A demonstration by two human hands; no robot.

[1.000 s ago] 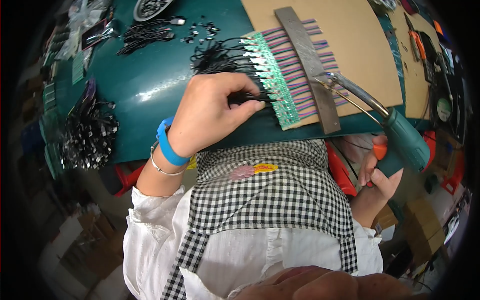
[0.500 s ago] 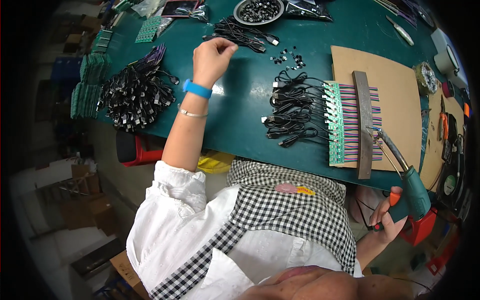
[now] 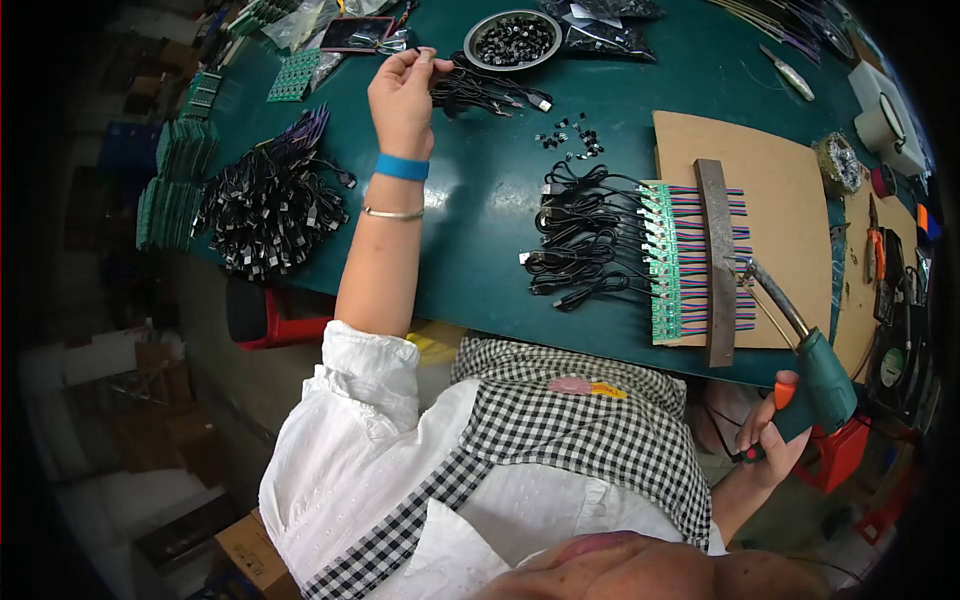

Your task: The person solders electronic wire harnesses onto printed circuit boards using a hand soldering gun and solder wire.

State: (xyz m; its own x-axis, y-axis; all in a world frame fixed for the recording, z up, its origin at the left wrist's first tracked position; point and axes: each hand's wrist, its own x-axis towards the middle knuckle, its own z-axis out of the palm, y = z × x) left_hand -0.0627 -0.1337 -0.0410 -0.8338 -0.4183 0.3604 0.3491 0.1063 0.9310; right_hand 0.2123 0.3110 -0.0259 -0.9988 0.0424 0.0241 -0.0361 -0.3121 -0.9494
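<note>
On the far side of the green table (image 3: 470,200), the left hand (image 3: 402,95) is stretched out with its thumb and forefinger pinched together on one thin black lead lifted from a small loose pile of black cables (image 3: 480,92). That lead is a slender, flexible wire; its end in the fingers is too small to make out. The pile lies just in front of a round metal dish (image 3: 513,40) filled with small dark parts, and a scatter of tiny black pieces (image 3: 568,140) lies on the table near it. A blue wristband and a thin metal bangle sit on the left wrist.

Nearer the body, the right hand (image 3: 768,435) is closed round the orange-and-teal handle of a soldering iron (image 3: 800,335), its shiny metal shaft slanting up toward a row of small green circuit boards (image 3: 662,262). Those boards lie side by side on a flat brown cardboard sheet (image 3: 770,170), each with striped coloured wires running right under a dull, rust-toned metal bar (image 3: 715,262) laid across them, and black cables (image 3: 585,235) curling off to the left in glossy loops.

At the left edge lies a big tangled heap of black cables (image 3: 268,200), beside stacks of green boards (image 3: 170,180).
</note>
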